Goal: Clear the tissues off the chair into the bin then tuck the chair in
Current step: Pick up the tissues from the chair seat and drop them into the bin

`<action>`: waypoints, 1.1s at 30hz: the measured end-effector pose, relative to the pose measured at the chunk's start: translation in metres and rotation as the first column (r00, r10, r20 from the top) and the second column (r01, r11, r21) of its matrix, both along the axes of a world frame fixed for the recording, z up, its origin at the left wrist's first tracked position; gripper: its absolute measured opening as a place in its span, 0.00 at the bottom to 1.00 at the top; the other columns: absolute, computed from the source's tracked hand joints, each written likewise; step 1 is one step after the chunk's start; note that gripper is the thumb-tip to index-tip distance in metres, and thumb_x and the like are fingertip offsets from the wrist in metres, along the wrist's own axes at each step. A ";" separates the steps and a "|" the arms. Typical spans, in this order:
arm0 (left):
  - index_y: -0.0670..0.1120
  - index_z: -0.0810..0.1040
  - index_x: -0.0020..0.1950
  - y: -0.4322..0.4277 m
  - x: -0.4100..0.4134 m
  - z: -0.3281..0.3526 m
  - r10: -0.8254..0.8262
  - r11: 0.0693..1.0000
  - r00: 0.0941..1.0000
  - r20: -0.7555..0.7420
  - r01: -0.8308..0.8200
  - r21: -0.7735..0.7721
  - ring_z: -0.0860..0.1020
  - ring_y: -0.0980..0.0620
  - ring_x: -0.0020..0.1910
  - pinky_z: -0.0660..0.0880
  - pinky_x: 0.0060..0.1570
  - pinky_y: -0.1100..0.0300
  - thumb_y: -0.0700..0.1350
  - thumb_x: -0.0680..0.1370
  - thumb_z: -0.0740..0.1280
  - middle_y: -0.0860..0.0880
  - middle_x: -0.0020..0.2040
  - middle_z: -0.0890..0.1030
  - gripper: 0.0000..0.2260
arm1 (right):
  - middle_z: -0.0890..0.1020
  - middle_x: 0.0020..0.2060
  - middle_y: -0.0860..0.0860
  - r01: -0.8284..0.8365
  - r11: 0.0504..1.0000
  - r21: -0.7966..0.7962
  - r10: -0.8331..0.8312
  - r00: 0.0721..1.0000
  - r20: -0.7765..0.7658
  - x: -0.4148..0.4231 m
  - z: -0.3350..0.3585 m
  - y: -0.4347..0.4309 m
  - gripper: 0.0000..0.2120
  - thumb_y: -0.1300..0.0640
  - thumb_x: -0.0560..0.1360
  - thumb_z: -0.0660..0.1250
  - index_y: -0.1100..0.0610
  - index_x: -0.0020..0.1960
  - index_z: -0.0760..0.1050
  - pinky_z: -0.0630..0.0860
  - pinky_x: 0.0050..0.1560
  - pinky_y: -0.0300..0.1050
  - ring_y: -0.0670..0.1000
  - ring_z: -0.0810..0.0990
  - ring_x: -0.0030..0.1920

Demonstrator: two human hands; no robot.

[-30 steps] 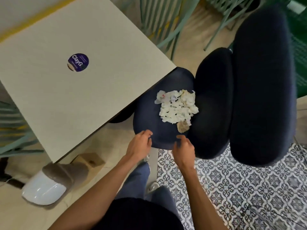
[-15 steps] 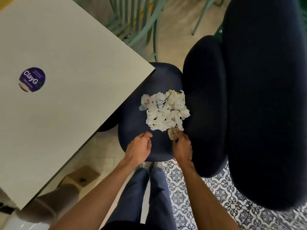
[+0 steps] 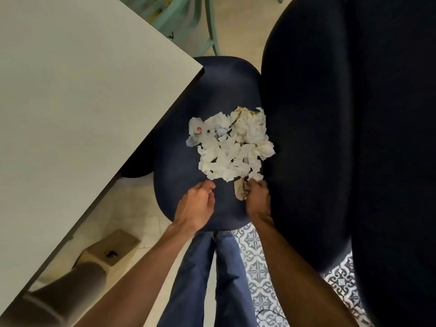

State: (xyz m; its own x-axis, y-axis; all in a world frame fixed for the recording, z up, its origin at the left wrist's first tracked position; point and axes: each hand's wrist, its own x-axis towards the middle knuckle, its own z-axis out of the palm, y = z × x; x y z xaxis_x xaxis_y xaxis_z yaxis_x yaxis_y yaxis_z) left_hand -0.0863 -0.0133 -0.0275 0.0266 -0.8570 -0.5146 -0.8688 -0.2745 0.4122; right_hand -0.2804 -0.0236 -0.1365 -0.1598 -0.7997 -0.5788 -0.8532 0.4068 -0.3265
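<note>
- The chair seat [image 3: 207, 97] is plain dark navy blue; the backrest [image 3: 330, 138] is the same navy, shading to near black.
- The tissues [image 3: 233, 152] are white; the printed tissue [image 3: 197, 132] at the pile's left edge carries a red mark and dark lettering.
- The crumpled tissue [image 3: 239, 191] at the pile's near edge is tan-brown.
- The table top [image 3: 82, 102] is plain pale beige.
- The plain floor tiles [image 3: 132, 208] are cream; the patterned tiles [image 3: 257, 263] show grey-blue ornaments on white.
- The trousers [image 3: 231, 279] are blue.
- The metal chair legs [image 3: 210, 27] are mint green.
- The cardboard box [image 3: 111, 249] is tan.
</note>
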 end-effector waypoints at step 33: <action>0.49 0.77 0.51 -0.058 0.002 0.017 0.341 0.931 0.861 -0.378 -0.364 0.009 0.80 0.49 0.27 0.79 0.29 0.53 0.54 0.86 0.60 0.48 0.33 0.80 0.12 | 0.80 0.64 0.53 0.210 0.906 -0.367 -0.130 0.964 0.231 0.000 0.110 -0.122 0.18 0.62 0.78 0.74 0.51 0.64 0.73 0.81 0.53 0.44 0.52 0.82 0.60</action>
State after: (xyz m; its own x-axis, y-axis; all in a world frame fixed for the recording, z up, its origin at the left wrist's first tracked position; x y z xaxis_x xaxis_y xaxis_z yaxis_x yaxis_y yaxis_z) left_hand -0.0844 -0.0717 -0.0103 0.1523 -0.8557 -0.4945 -0.5013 -0.4981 0.7075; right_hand -0.2800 -0.1453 -0.0266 -0.2288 -0.9368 -0.2647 -0.6844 0.3482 -0.6406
